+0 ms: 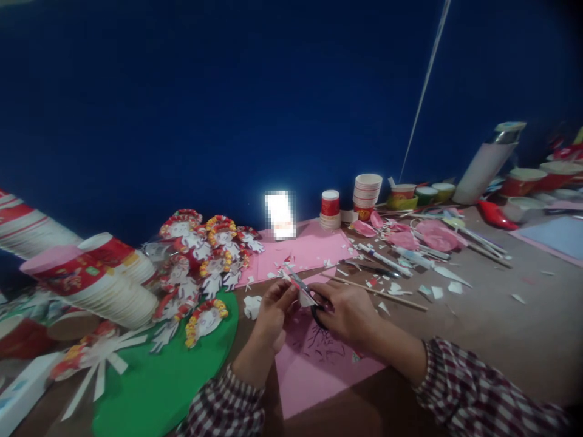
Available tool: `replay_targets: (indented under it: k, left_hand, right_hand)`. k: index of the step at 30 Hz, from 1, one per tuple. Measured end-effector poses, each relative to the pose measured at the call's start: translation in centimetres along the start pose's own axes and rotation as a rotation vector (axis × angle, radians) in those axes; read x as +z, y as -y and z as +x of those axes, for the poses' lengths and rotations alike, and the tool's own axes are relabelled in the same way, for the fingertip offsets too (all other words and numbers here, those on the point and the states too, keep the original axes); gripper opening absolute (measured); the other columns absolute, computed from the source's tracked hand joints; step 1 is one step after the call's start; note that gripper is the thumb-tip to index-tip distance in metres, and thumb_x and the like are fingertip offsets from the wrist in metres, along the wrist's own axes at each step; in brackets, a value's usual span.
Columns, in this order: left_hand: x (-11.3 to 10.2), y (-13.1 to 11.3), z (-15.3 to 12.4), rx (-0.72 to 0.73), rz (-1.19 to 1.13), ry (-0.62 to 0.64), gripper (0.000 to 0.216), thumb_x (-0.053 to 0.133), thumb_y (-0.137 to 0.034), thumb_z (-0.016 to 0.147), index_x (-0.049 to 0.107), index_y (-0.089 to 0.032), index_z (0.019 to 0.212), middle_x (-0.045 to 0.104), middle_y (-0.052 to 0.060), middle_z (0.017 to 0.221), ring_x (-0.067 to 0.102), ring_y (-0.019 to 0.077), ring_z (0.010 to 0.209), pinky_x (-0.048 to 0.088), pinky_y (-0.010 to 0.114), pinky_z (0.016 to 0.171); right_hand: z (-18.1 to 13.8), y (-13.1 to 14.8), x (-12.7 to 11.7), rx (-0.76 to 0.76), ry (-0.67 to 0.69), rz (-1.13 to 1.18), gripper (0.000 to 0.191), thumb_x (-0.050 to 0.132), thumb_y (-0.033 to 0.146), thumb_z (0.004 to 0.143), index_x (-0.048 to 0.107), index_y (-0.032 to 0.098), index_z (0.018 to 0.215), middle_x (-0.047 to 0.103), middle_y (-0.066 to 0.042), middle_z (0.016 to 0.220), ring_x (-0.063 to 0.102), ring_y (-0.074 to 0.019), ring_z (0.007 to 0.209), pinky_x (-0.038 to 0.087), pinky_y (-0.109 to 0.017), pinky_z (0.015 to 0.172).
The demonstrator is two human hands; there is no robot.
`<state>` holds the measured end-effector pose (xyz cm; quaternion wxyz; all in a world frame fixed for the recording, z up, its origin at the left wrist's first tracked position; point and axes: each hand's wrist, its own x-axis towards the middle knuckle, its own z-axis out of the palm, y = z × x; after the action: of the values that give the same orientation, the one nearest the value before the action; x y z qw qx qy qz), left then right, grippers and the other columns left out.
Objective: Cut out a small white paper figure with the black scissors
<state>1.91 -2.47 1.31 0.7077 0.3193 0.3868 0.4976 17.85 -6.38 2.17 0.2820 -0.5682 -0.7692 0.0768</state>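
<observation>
My right hand is closed round the black handles of a pair of scissors, whose metal blades point up and to the left. Between finger and thumb, my left hand pinches a small piece of white paper that touches the blades. Just how far the blades are apart is hard to see. Beneath both hands lies a pink sheet with dark scribbled lines on it. White paper scraps are scattered around my hands.
Paper cut-out figures with red and yellow trim crowd the left, by a green round board. Stacked paper cups lean further left. Pens, a wooden stick and pink pieces lie right. A blue wall rises behind.
</observation>
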Motion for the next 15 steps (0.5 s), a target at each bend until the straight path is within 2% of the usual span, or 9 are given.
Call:
replay_targets:
  k: [6,15]
  left_hand:
    - [0.26,-0.22,-0.13,-0.017,0.013,-0.009,0.024,0.080,-0.019,0.055,0.062,-0.015,0.071,0.064,-0.001,0.062,0.059,0.0105,0.054,0.043,0.018,0.048]
    - [0.49,-0.30,-0.27,-0.003,0.001,0.011,0.024,0.079,-0.019,0.057,0.063,-0.016,0.074,0.065,-0.001,0.064,0.060,0.0096,0.055,0.048,0.019,0.056]
  right_hand:
    - [-0.03,-0.12,0.14,-0.014,-0.010,-0.040,0.033,0.056,0.028,0.078,0.058,0.025,0.110,0.065,-0.003,0.086,0.060,-0.0185,0.080,0.040,-0.026,0.071]
    - [-0.14,-0.06,0.21,-0.006,0.000,0.039,0.037,0.059,0.027,0.076,0.058,0.024,0.114,0.065,-0.005,0.089,0.060,-0.0175,0.079,0.041,-0.024,0.070]
